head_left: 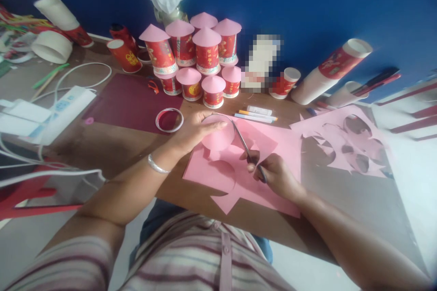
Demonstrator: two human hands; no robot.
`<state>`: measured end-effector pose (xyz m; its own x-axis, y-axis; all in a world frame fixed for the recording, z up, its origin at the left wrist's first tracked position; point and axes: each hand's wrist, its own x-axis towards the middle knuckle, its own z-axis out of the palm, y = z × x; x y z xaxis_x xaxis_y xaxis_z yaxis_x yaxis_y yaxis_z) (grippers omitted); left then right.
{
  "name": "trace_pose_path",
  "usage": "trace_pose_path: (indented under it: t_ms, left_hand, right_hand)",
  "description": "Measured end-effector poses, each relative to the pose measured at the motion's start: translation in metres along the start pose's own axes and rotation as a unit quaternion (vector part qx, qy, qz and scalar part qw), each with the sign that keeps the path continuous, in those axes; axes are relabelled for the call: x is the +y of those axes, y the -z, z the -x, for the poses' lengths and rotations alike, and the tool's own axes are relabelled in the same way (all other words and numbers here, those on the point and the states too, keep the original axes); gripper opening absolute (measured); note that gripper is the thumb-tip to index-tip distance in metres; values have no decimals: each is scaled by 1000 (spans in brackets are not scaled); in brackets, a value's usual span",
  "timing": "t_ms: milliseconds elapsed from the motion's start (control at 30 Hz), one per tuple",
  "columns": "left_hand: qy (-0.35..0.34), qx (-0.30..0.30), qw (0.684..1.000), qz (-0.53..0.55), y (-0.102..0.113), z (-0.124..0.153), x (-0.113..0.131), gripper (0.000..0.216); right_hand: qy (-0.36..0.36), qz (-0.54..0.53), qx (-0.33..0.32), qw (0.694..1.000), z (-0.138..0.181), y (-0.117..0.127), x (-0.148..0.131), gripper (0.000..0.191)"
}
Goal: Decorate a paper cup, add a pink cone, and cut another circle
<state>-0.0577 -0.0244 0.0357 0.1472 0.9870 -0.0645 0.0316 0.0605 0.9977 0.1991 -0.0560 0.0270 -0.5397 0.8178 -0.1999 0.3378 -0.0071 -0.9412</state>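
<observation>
My left hand (196, 129) pinches a round pink paper disc (218, 135), lifted a little above a pink paper sheet (273, 191) that lies on the brown table. My right hand (275, 173) is closed on the handles of scissors (244, 143), whose blades reach up to the right edge of the disc. The pink sheet has curved cut-outs near its lower left. A silver bangle (157, 166) sits on my left wrist.
Red paper cups with pink cone lids (201, 61) are stacked at the back. A tape ring (169, 120) lies on dark red paper (126, 100). Markers (256, 115), a cut-up pink sheet (344, 143), a cup stack (331, 70) and a white power strip (61, 111) surround the work.
</observation>
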Motion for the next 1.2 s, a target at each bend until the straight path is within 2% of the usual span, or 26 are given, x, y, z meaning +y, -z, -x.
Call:
trace_pose_path:
  t_ms: [300,600,700,833,900,1000,1100,1200]
  left_hand:
    - [-13,19,1000,10,1,-2,-4,33]
    - [-21,38,998,54,3,-5,-18,30]
    - [-21,8,997,72,3,-5,-17,29]
    - [-32,-53,997,54,1,-4,-15,26]
    - [-34,-58,996,58,1,-4,-15,24]
    - [-15,-25,995,93,4,-6,-20,27]
    - [-5,10,994,108,5,-8,-23,32]
    - [3,17,994,112,3,-8,-23,35]
  right_hand:
    - [-22,-5,-1,1000,-1,1,0,44]
    - [30,7,28,999,0,3,-2,58]
    - [24,4,40,999,0,3,-4,56]
    - [14,-17,52,998,1,4,-7,41]
    - [21,-28,81,996,3,6,-7,34]
    - [35,-34,159,986,6,15,-10,27]
    - [69,4,248,966,10,28,-13,19]
    - [83,48,314,944,14,41,-15,15]
